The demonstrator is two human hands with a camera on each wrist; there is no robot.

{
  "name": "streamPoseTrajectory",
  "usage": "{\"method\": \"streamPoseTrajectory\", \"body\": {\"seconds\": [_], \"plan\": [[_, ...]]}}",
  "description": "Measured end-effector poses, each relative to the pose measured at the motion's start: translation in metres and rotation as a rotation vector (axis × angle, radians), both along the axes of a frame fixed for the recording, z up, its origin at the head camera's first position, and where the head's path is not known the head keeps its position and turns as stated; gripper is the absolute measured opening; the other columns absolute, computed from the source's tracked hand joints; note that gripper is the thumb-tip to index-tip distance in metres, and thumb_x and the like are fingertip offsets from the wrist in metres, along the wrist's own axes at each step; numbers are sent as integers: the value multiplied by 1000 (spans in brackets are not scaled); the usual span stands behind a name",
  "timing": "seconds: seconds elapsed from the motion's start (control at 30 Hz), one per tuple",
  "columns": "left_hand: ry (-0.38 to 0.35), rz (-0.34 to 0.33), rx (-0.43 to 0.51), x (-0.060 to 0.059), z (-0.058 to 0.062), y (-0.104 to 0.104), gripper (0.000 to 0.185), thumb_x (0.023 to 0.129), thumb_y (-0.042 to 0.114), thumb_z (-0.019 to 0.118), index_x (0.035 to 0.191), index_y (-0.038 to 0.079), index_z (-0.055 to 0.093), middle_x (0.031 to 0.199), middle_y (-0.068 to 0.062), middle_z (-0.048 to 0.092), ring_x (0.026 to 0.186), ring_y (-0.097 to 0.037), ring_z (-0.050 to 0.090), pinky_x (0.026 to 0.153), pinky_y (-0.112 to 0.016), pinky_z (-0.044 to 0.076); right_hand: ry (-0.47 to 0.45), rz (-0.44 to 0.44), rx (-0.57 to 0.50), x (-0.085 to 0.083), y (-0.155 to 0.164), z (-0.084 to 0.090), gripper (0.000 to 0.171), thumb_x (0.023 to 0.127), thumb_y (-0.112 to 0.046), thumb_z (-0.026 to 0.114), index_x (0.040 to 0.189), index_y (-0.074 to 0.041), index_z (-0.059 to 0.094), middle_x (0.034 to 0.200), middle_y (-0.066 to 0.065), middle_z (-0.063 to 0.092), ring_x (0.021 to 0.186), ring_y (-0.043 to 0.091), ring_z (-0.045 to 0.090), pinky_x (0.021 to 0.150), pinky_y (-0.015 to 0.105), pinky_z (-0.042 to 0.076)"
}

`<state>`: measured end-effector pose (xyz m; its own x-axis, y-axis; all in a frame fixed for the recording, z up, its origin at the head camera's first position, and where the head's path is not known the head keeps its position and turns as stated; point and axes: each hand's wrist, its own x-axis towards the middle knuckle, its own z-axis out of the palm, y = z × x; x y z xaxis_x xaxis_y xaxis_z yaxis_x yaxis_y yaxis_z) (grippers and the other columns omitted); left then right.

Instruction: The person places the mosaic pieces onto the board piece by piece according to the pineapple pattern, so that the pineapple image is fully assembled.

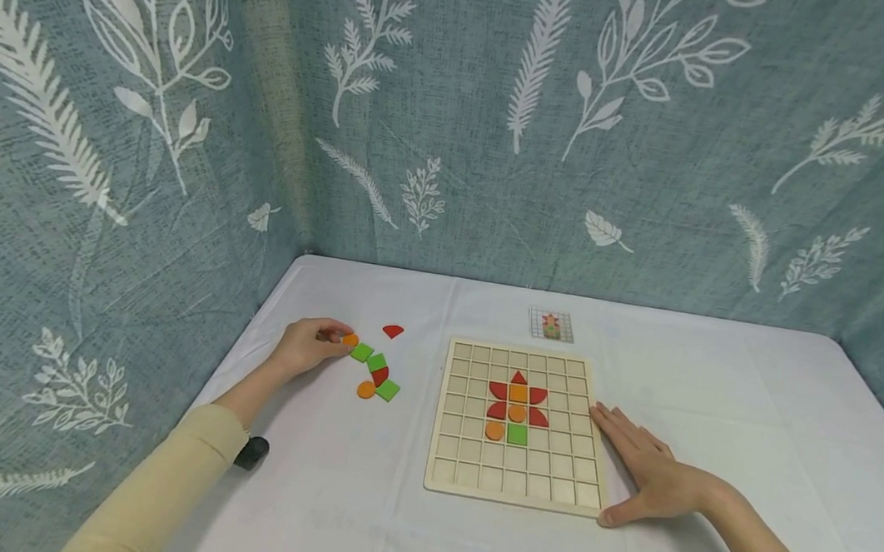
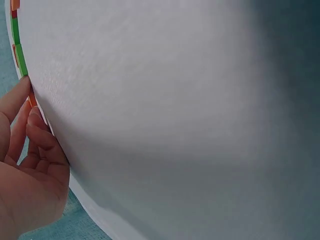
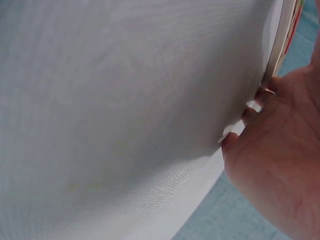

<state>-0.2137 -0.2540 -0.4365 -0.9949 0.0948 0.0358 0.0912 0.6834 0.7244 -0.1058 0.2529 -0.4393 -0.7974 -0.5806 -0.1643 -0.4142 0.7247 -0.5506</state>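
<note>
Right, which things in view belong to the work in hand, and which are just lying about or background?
Work in hand:
- grid board, right hand at its edge
- coloured pieces on it
- orange disc at the left hand's fingertips
- loose pieces nearby
- pattern card

Surroundings:
- white cloth
- leafy curtain
- black objects by the wrists

Free lane between loose pieces (image 1: 377, 362) and board (image 1: 466, 475)

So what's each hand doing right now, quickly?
Left hand: holding an orange disc in a pinch.
Right hand: open, touching the wooden board.
</note>
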Motion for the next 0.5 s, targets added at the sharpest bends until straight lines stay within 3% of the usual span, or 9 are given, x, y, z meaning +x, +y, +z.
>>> {"method": "streamPoseTrajectory", "body": {"seconds": [0.23,0.33,0.5], "plan": [[7,39,39,3,-1,0,33,88,18,72,112,-4,68,101,-16,67,93,-28,61,74,-29,48,-6,-4,-2,1,-1,1,127,68,-54,83,157,-11,3,161,19,6,143,49,4,104,72,9],[-17,54,108,7,0,4,36,89,21,73,116,-1,68,106,-16,68,91,-26,62,70,-26,50,-7,-7,-2,1,-1,0,127,68,-54,83,157,-11,3,161,19,6,143,49,4,104,71,9],[-51,62,220,15,2,20,38,89,25,73,119,2,67,99,-9,69,82,-21,61,63,-25,50,-5,-8,0,0,-1,0,128,67,-54,83,156,-11,3,161,19,6,143,49,4,104,71,9]]}}
